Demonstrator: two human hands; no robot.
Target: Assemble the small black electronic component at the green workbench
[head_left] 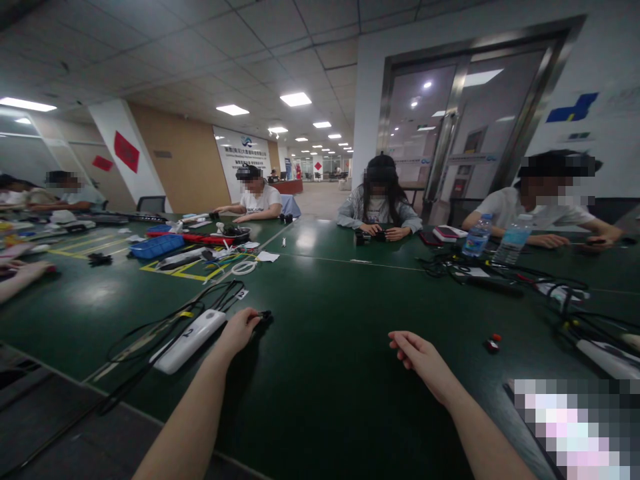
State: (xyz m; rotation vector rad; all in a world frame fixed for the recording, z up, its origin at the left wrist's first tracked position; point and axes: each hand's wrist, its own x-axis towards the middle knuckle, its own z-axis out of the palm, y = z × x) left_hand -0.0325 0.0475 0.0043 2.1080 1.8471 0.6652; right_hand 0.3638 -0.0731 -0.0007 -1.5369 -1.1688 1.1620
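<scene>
My left hand (241, 329) pinches a small black part (266, 315) between thumb and fingertips, just above the green table. The part is too small and dark to name. My right hand (414, 352) is held over the table to the right, its fingers curled together, and nothing shows at its fingertips. A white power strip (193, 340) marked "2" lies beside my left forearm. Off to the right of my right hand sits a small black-and-red object (493, 343).
Black cables (165, 320) run around the power strip. A blue tray (157, 246) stands at the left among loose wires. Two water bottles (477, 235) are at the right, near more cables. A device with a pixelated screen (575, 427) lies front right. Several people sit around the table (320, 400).
</scene>
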